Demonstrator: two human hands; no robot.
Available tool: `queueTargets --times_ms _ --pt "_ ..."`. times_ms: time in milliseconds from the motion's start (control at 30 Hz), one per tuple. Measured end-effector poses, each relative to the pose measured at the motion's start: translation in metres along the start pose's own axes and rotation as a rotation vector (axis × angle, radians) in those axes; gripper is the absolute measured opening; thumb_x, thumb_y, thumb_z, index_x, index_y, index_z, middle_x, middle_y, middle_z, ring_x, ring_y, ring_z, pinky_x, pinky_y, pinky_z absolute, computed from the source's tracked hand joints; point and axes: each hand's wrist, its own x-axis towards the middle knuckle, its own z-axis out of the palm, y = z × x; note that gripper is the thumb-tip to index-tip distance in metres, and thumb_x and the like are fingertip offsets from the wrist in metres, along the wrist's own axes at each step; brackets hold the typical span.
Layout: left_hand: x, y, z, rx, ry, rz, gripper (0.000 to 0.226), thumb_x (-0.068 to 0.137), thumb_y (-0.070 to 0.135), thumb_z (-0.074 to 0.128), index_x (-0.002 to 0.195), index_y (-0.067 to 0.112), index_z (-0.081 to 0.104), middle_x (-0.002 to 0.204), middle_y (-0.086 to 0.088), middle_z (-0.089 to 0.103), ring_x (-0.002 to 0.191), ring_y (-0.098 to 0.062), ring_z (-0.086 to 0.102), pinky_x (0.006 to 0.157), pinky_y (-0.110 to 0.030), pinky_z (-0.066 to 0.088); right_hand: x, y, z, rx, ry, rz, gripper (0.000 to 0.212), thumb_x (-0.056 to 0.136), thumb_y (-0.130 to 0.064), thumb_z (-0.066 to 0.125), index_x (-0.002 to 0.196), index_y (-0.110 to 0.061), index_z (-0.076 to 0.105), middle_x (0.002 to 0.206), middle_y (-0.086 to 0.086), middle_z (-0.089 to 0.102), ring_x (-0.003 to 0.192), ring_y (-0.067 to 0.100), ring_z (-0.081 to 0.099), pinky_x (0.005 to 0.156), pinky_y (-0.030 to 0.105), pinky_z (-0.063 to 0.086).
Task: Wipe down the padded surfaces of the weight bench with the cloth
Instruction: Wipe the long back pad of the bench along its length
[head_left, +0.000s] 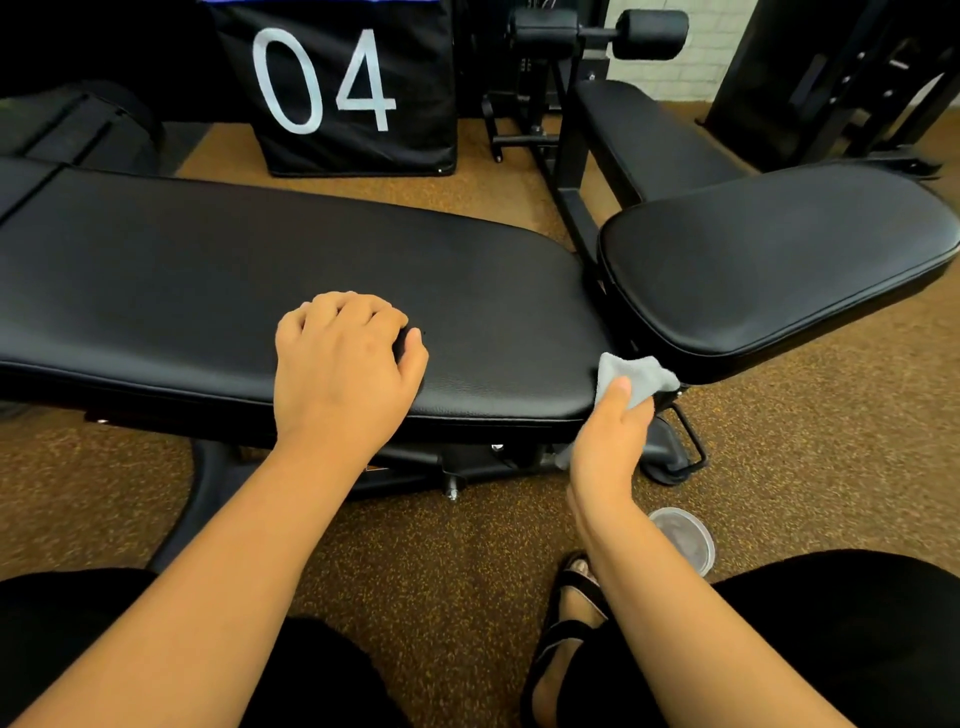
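The bench (208, 291) runs across the view, its long black back pad lying flat and its seat pad (779, 260) set just beside it on the right, with a narrow gap between the two. The left hand (343, 364) rests on the back pad near its front edge, knuckles up, fingers curled under; whether it holds anything beneath them cannot be told. The right hand (618, 431) pinches a grey cloth (631, 376) between thumb and fingers and holds it at the back pad's right front corner, right at the gap before the seat pad. The cloth touches the pad's edge there.

Under the bench, the black frame (467, 462) shows a bolt and a rounded foot with a loop handle (685, 441), just below the right hand. On the speckled brown floor (415, 561), near the right forearm, stands a clear plastic cup (685, 538) with a lid. A foot in a black sandal (566, 623) sits beside it, and the person's black-clad knees fill the lower corners.

Behind the bench stands a black padded box (337, 88) marked "04" in white. To its right is a second bench (644, 135) with foam rollers (649, 34) at its far end, well apart from the hands. A dark rack (841, 78) rises at the far right before a white brick wall (701, 47).
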Motion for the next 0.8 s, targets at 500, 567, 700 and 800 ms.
queueTargets --times_ms 500,567,700,800 --pt "0.001 0.001 -0.001 0.003 -0.005 0.005 0.030 0.096 0.039 0.045 0.102 0.024 0.070 0.109 0.007 0.067 0.117 -0.021 0.053 0.097 -0.042 0.033 0.006 -0.014 -0.022 -0.460 -0.346 -0.733 0.037 0.103 -0.035 0.032 0.101 -0.018 0.064 0.106 -0.007 0.064 0.114 0.020 0.055 0.109 0.023 0.028" --pt "0.001 0.001 0.000 0.008 -0.001 0.004 0.030 0.097 0.039 0.044 0.102 0.024 0.070 0.110 0.007 0.067 0.117 -0.020 0.052 0.097 -0.041 0.032 0.005 -0.008 -0.016 -0.660 -0.317 -0.887 0.035 0.101 -0.035 0.034 0.107 -0.016 0.063 0.113 -0.003 0.063 0.114 0.024 0.054 0.105 0.045 0.035" --pt "0.001 0.000 0.003 -0.006 0.016 0.005 0.030 0.097 0.038 0.043 0.099 0.025 0.070 0.110 0.008 0.066 0.117 -0.021 0.052 0.094 -0.041 0.032 -0.023 0.019 -0.004 -0.830 -0.298 -1.103 0.051 0.101 -0.044 0.023 0.129 -0.015 0.054 0.140 0.005 0.053 0.135 0.031 0.041 0.113 0.053 0.025" --pt "0.001 0.000 0.003 0.000 0.013 0.011 0.031 0.096 0.038 0.042 0.099 0.024 0.069 0.110 0.007 0.066 0.117 -0.022 0.052 0.093 -0.042 0.032 -0.023 0.019 -0.002 -0.864 -0.444 -1.315 0.051 0.101 -0.044 0.034 0.141 -0.014 0.042 0.148 0.007 0.045 0.140 0.030 0.036 0.115 0.048 0.025"
